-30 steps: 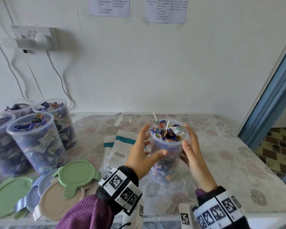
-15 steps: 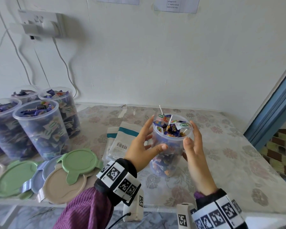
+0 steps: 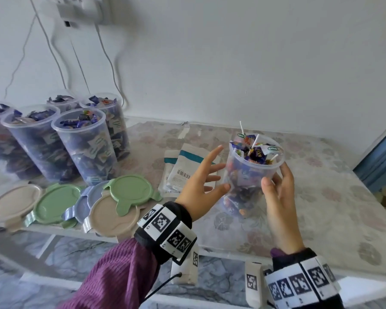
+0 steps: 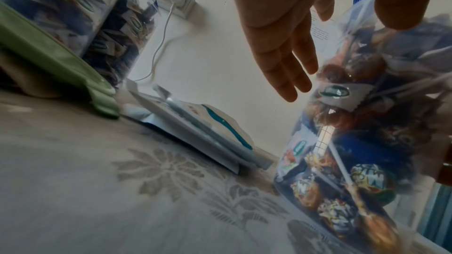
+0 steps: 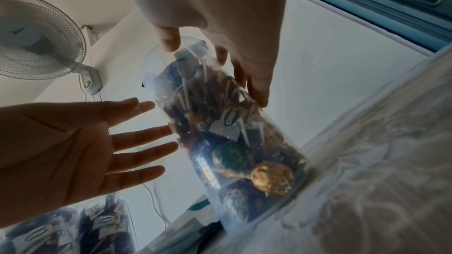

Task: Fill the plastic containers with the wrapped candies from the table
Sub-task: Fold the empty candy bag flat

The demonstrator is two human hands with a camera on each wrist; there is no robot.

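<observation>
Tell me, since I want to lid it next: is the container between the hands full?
Full. Wrapped candies and lollipop sticks rise above the rim of the container, which stands upright and unlidded on the table.

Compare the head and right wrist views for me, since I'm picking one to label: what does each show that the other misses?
Head view only: the lids, the packets and the container's open top, sticks poking out. Right wrist only: a wall fan and the left hand's palm, fingers spread straight. Both: the container standing on the table, the left hand open beside it, and the right hand with its fingers on the wall.
</observation>
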